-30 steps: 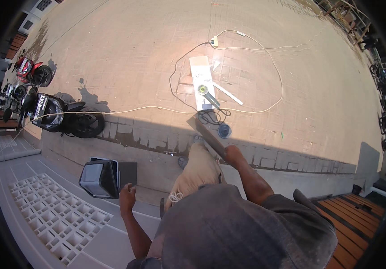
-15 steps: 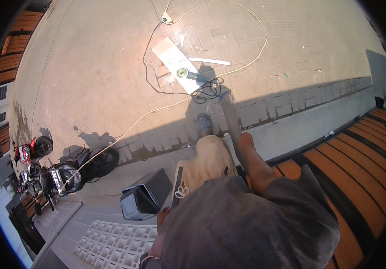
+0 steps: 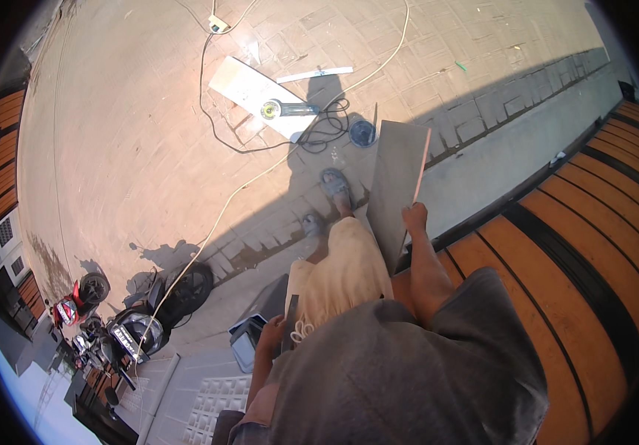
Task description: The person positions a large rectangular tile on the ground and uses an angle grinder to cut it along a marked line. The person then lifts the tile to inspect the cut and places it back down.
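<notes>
My right hand grips the edge of a long grey tile with a reddish side, held upright beside my right leg. Its broad face shows. At my left hip, my left hand has curled fingers against a narrow dark strip; what it holds is mostly hidden. Ahead on the paving lies a white tile with an angle grinder on top. A thin white offcut strip lies beyond it.
A pale extension cord and the grinder's dark cable loop over the ground. A round bluish container stands near my sandalled foot. Left are motorbikes and a grey bin; right, orange slatted panels.
The grey tile, earlier seen nearly edge-on, has turned to show its face. My right hand has come into clearer view on its edge. My left hand has risen along the dark strip.
</notes>
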Demonstrator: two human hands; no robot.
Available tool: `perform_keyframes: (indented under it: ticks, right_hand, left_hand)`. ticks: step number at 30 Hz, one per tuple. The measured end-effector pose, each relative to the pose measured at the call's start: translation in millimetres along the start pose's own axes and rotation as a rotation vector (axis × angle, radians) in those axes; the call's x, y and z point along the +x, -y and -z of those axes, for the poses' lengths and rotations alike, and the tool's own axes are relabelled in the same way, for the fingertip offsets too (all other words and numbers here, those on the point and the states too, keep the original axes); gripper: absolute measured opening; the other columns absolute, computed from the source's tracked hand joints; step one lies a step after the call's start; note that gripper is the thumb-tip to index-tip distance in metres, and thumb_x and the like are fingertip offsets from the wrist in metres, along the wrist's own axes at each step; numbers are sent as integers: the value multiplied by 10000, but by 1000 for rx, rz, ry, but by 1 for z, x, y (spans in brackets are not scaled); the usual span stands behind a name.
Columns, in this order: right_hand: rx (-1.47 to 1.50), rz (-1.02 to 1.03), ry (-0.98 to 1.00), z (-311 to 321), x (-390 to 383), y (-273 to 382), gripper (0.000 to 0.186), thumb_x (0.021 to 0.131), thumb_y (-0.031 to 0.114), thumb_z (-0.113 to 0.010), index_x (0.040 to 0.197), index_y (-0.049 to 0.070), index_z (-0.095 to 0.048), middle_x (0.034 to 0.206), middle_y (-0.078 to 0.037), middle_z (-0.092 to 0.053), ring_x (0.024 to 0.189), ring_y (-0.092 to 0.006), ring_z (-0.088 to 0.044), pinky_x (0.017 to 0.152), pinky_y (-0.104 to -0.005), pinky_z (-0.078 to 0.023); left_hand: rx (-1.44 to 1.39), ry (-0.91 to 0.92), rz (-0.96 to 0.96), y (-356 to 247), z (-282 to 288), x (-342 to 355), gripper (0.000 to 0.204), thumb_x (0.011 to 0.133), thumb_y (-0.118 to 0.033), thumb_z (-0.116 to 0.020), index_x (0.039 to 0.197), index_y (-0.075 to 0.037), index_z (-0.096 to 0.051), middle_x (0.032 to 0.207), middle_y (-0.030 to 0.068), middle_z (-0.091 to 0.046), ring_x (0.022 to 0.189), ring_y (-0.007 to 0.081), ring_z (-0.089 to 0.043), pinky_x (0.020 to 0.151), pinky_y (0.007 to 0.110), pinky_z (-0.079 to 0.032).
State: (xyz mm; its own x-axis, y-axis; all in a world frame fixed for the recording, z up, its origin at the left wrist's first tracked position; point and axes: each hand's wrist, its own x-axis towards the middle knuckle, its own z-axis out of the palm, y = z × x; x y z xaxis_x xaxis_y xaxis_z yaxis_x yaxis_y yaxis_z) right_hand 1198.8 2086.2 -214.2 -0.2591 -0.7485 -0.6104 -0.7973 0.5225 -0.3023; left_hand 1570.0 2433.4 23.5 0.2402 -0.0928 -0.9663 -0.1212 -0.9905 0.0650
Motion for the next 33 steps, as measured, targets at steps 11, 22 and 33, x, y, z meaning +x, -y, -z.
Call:
perform_keyframes:
  ticks: [11, 22, 33]
  right_hand:
    - [151, -147, -44, -21, 32, -39, 310, 742, 164, -701, 865, -119, -670, 827, -265, -690, 792, -368, -704, 696, -441, -532]
    - [156, -289, -114, -22, 49, -63, 309, 718, 145, -749, 902, -92, -674, 927, -276, -701, 907, -400, -701, 770, -436, -548]
    - [69, -290, -129, -35, 68, -103, 381, 741, 151, -764, 995, -115, -666, 956, -254, -702, 924, -347, -705, 779, -412, -550]
  left_hand:
    - [355, 290, -91, 81, -44, 72, 542, 1043, -358, -365, 1423, 24, -415, 1163, 274, -648, 1059, 383, -660, 892, 456, -508]
    - [754, 114, 57, 77, -74, 75, 680, 1018, -434, -363, 1550, -46, -195, 1225, 333, -581, 1056, 485, -633, 878, 539, -504]
    - [810, 39, 83, 83, -101, 84, 699, 1005, -427, -388, 1574, -91, -158, 1202, 314, -598, 1033, 462, -655, 879, 534, -514]
